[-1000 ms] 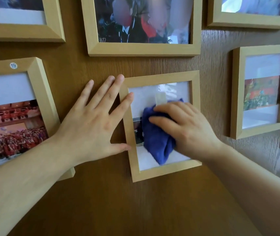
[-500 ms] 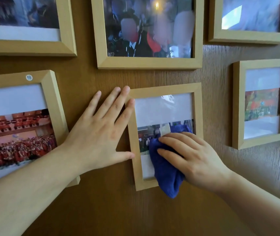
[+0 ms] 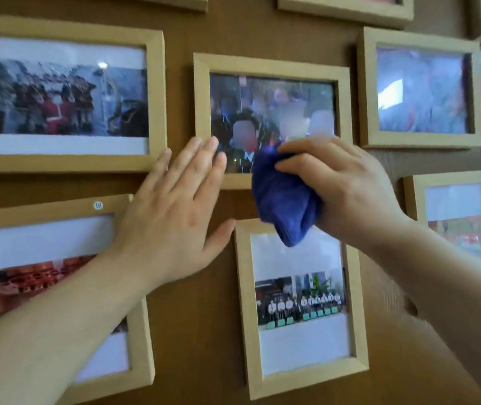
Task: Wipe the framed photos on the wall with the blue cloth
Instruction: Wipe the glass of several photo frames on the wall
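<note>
My right hand (image 3: 341, 185) grips the bunched blue cloth (image 3: 284, 197) and presses it against the lower right of the middle framed photo (image 3: 271, 65), a landscape group picture. The cloth's tail hangs over the top edge of the small upright framed photo (image 3: 303, 361) below. My left hand (image 3: 175, 211) lies flat on the wall with fingers spread, its fingertips on the lower left corner of the middle frame.
Light wooden frames cover the brown wood-grain wall (image 3: 204, 331): a wide one (image 3: 64, 162) at upper left, one with a round number sticker (image 3: 98, 205) at lower left, others at upper right (image 3: 420, 39) and right (image 3: 452, 176).
Both hands have moved up from the small upright frame to the landscape frame above it. The cloth went with the right hand. The view has tilted upward.
</note>
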Available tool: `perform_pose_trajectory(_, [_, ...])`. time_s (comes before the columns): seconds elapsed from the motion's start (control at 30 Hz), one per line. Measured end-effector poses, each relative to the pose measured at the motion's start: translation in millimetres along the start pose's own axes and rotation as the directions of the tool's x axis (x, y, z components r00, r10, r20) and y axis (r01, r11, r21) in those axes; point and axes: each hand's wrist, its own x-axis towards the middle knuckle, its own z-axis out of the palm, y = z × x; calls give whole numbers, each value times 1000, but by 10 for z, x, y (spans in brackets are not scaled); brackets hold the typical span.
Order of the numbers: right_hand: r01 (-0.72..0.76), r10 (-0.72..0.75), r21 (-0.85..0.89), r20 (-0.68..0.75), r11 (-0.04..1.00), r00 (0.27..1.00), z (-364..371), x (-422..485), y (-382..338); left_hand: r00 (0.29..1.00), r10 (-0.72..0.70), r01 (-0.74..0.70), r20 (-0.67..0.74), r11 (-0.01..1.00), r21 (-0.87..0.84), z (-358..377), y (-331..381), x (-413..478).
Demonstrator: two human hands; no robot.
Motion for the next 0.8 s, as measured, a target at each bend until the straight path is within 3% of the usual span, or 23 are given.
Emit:
perform_pose_trajectory(0.23, [-63,63,5,-30,998,998,292,714,22,991,-124,123,44,992,34,-74,-249,419])
perform_pose_trajectory(0.53, [-48,49,-4,95,999,994,453,512,291,989,-136,130,54,987,99,-27,-304,475])
perform_pose_trajectory(0.8, [-305,304,-84,-33,949,952,286,459,814,993,-108,102,42,986,132,51,-347,464])
